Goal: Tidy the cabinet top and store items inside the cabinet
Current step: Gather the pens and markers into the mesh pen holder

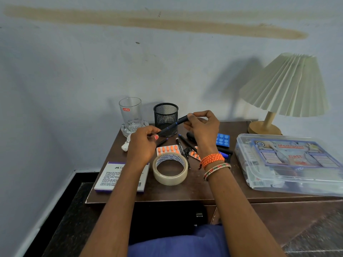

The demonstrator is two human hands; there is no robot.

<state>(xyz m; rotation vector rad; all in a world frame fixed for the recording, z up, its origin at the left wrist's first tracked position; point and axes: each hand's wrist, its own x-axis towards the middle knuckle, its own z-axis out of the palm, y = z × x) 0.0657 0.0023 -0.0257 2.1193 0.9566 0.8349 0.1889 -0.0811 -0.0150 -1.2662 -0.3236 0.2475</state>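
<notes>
Centre of frame: both hands hold one black pen (174, 125) with blue marks, raised above the brown cabinet top (200, 190); left hand (143, 143) pinches its lower end, fingers curled; right hand (203, 127) grips its upper end between thumb and curled fingers; pen slants up to the right, crossing in front of the black mesh pen holder (165, 115). Left of the holder: clear glass (130, 112) standing in a glass dish; crumpled white paper (125, 145) below it. Beneath the hands: orange pill strip (167, 150), loose pens (185, 142), blue pill strip (222, 140); tape roll (169, 171) lower centre; white box (111, 179) at lower left. Right side: clear first-aid box (289, 164); pleated lamp (285, 86) behind it.
</notes>
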